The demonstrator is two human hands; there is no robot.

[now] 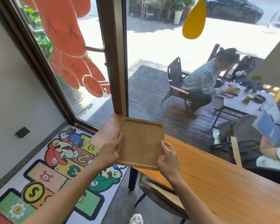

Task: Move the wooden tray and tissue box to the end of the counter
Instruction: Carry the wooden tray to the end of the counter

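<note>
A square wooden tray [140, 143] with rounded corners and a shallow rim hangs just above the left end of the long orange-brown wooden counter [217, 178]. My left hand [109, 152] grips its left edge, thumb on top. My right hand [167, 157] grips its right edge near the front corner. The tray is empty and tilted slightly. No tissue box is in view.
The counter runs along a large window with a brown frame post [118, 62] at its left end. A padded chair [158, 191] stands under the counter's front edge. A colourful cartoon rug [55, 175] covers the floor at left. People sit at a table outside behind the glass.
</note>
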